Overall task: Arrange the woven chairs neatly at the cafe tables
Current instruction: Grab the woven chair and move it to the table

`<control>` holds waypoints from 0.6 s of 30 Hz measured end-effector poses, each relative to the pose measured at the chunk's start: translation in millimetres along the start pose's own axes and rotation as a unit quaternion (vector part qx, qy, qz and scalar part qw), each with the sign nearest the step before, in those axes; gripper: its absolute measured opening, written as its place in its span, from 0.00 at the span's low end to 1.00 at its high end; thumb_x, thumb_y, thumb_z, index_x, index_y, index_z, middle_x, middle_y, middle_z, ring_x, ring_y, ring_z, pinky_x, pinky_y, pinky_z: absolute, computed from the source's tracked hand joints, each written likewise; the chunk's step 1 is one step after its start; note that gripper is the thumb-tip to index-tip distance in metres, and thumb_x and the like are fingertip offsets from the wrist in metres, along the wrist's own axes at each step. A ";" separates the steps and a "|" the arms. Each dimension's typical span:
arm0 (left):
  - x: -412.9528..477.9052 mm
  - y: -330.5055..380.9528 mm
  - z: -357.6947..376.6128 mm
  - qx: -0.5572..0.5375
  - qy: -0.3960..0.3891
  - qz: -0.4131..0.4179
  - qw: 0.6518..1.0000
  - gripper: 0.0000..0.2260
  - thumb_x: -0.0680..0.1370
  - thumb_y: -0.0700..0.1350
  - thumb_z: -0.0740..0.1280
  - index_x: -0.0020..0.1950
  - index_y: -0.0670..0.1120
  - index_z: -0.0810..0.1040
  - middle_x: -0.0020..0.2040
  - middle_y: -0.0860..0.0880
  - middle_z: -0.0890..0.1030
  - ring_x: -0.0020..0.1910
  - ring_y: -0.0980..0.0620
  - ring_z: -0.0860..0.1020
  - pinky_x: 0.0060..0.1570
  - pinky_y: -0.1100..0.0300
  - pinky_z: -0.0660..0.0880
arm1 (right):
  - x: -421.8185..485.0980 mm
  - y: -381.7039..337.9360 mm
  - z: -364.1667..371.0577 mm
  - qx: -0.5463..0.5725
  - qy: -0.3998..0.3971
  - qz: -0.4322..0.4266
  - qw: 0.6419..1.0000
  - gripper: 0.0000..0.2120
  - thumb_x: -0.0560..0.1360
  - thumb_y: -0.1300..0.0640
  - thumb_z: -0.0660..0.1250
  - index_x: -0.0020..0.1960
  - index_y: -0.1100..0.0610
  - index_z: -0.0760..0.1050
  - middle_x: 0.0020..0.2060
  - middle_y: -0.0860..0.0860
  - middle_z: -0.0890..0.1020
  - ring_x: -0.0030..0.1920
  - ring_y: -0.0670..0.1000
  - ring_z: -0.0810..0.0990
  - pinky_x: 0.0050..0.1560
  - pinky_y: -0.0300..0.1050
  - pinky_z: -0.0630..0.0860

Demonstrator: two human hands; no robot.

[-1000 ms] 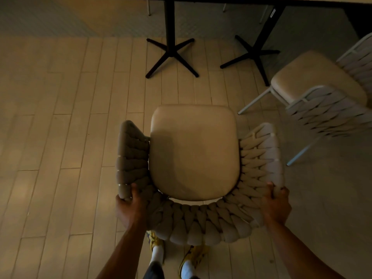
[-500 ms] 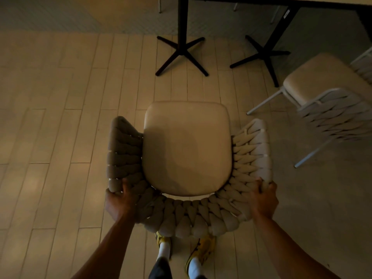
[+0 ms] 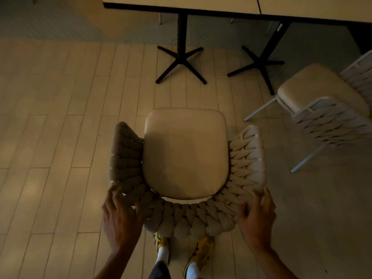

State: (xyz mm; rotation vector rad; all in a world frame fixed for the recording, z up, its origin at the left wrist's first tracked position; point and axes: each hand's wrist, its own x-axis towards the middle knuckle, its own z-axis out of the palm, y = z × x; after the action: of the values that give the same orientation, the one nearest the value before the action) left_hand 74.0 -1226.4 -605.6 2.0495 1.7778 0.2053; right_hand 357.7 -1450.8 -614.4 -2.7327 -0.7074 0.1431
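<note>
The woven chair [image 3: 186,158] stands on the pale plank floor [image 3: 50,137], its seat facing the table [image 3: 201,5] at the top of the view, with bare floor between the seat's front edge and the table's black cross-shaped base [image 3: 181,63]. Half a second ago both hands gripped the curved back; now they have loosened. The left hand [image 3: 120,218] lies with spread fingers [image 3: 112,195] resting on the left rear corner of the weave, no longer clenched. The right hand [image 3: 256,216] is likewise opened, its fingertips touching the right rear corner. More of the table top shows than before, and the base sits lower in the view, so the table now appears nearer to the viewer. A second chair [image 3: 326,109] stands to the right, well apart from the first and angled toward a second black base [image 3: 259,63]. The person's yellow shoes [image 3: 201,252] show just behind the chair back.
</note>
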 end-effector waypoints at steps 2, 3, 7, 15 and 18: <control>-9.5 -5.7 -0.1 0.063 -0.015 0.083 0.994 0.28 0.77 0.56 0.68 0.75 0.47 0.66 0.75 0.46 0.67 0.73 0.42 0.66 0.66 0.43 0.71 | -9.7 1.5 -1.9 -0.031 -0.010 -0.078 0.996 0.13 0.76 0.54 0.67 0.60 0.53 0.77 0.72 0.57 0.69 0.71 0.63 0.68 0.63 0.63 0.68; -12.8 -8.9 1.0 0.083 -0.024 0.133 0.987 0.24 0.78 0.57 0.65 0.71 0.48 0.71 0.72 0.46 0.70 0.73 0.42 0.67 0.69 0.44 0.68 | -13.1 1.2 -0.6 -0.036 -0.028 -0.120 0.992 0.10 0.77 0.51 0.65 0.57 0.51 0.78 0.69 0.54 0.73 0.71 0.61 0.69 0.65 0.61 0.67; -16.6 -13.5 13.3 0.136 -0.077 0.296 0.942 0.13 0.82 0.58 0.59 0.50 0.55 0.81 0.48 0.56 0.82 0.58 0.52 0.78 0.77 0.47 0.58 | -30.0 -9.0 18.5 -0.033 -0.097 -0.285 0.953 0.12 0.83 0.49 0.60 0.50 0.52 0.81 0.51 0.46 0.81 0.62 0.54 0.76 0.69 0.57 0.66; -3.8 2.0 26.7 0.223 -0.186 0.377 0.880 0.27 0.84 0.64 0.44 0.45 0.55 0.79 0.39 0.55 0.80 0.40 0.53 0.78 0.50 0.54 0.73 | -29.0 -35.9 35.7 -0.077 -0.141 -0.297 0.941 0.21 0.84 0.41 0.55 0.42 0.47 0.80 0.39 0.43 0.81 0.41 0.46 0.78 0.44 0.46 0.72; 5.5 5.6 30.9 0.233 -0.215 0.383 0.868 0.33 0.82 0.68 0.39 0.39 0.52 0.76 0.32 0.53 0.76 0.31 0.53 0.74 0.41 0.55 0.74 | -24.6 -34.2 39.2 -0.083 -0.157 -0.299 0.937 0.23 0.84 0.39 0.54 0.42 0.47 0.81 0.40 0.43 0.81 0.40 0.47 0.78 0.39 0.45 0.71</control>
State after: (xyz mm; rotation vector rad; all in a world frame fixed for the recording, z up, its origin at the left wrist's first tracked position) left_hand 91.7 -1228.1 -632.0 2.7732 0.7138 -0.4768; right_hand 313.8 -1423.6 -639.9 -2.5262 -1.6696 0.3960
